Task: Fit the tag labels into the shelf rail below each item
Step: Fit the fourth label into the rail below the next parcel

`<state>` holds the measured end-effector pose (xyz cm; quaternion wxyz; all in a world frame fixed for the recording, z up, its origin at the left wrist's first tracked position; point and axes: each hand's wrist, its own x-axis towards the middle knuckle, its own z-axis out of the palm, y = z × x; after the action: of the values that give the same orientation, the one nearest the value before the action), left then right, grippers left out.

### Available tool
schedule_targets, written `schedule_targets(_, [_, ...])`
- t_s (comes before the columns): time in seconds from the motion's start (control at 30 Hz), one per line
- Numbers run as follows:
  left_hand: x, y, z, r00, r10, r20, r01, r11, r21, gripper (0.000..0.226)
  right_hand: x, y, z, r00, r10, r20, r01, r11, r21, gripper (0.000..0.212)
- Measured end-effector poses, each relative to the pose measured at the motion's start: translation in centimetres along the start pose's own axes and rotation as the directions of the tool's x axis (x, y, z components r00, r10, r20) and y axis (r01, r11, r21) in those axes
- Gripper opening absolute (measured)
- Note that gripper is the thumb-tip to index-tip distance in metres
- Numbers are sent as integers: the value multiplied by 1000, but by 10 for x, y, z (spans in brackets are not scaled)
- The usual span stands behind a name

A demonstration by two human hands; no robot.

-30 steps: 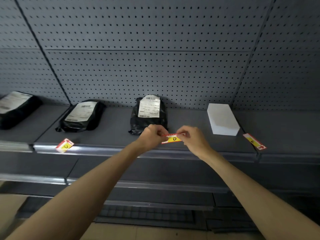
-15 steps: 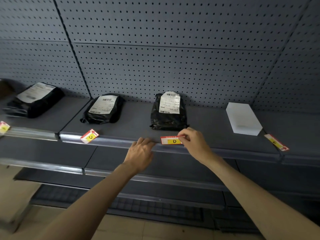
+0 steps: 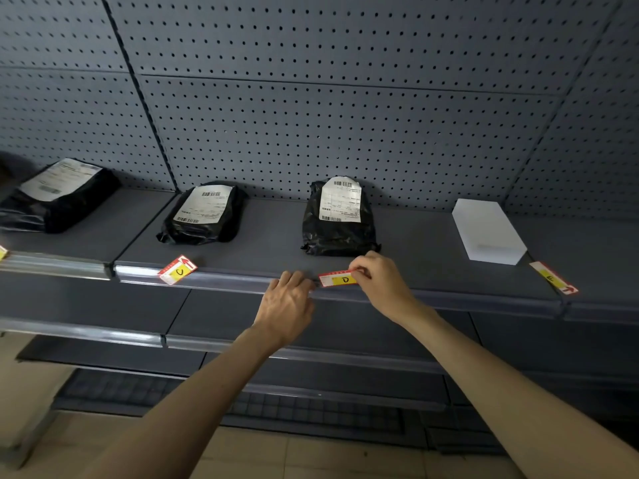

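Observation:
My right hand (image 3: 382, 281) pinches the right end of a red and yellow tag marked D (image 3: 337, 279), held at the clear shelf rail (image 3: 235, 281) just below the middle black parcel (image 3: 339, 219). My left hand (image 3: 288, 302) rests with fingertips on the rail just left of that tag and holds nothing. A tag marked C (image 3: 178, 269) lies loose and slanted on the shelf edge below the second black parcel (image 3: 204, 214). Another tag, marked E (image 3: 553, 277), lies slanted near the white box (image 3: 487, 231).
A third black parcel (image 3: 57, 195) sits on the left shelf section, with a tag corner (image 3: 2, 252) at the frame's left edge. Grey pegboard (image 3: 328, 115) backs the shelf. Lower shelves (image 3: 103, 335) run beneath, above a tiled floor.
My left hand let go of tag D and dropped to the rail. My right hand brought the tag down to the rail edge. The view shifted left.

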<state>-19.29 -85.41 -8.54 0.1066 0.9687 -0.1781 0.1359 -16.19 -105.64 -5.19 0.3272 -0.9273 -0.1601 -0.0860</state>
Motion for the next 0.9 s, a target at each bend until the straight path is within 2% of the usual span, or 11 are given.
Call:
schedule_targets(0.17, [-1, -3, 0, 999, -11, 32, 11, 1000, -6, 30, -2, -3, 12, 991, -85, 101, 108, 961, -253, 22])
schedule_targets(0.27, [4, -3, -3, 997, -10, 74, 11, 1000, -7, 32, -4, -4, 12, 995, -65, 72, 81, 967, -243, 19])
schedule_targets(0.33, [9, -1, -6, 997, 8, 78, -8, 1000, -8, 30, -7, -6, 6, 998, -36, 44, 45, 972, -230, 25])
schedule_targets(0.47, [24, 16, -17, 997, 66, -39, -68, 995, -74, 16, -19, 3, -17, 999, -36, -27, 27, 956, -291, 28])
schedule_targets(0.53, [35, 30, -21, 992, 110, -64, -115, 990, -83, 16, -28, 15, -33, 998, -26, -48, 9, 942, -336, 26])
schedule_targets(0.67, [64, 72, -23, 978, 207, -14, -207, 974, -91, 19, -44, 51, -70, 993, 3, -119, -51, 916, -399, 27])
schedule_targets(0.77, [87, 111, -17, 967, 256, 8, -254, 963, -89, 20, -54, 89, -105, 992, 43, -117, -89, 899, -428, 29])
schedule_targets(0.9, [123, 174, -3, 949, 285, 132, -270, 955, -121, 24, -75, 150, -163, 976, 148, -161, -207, 867, -454, 30])
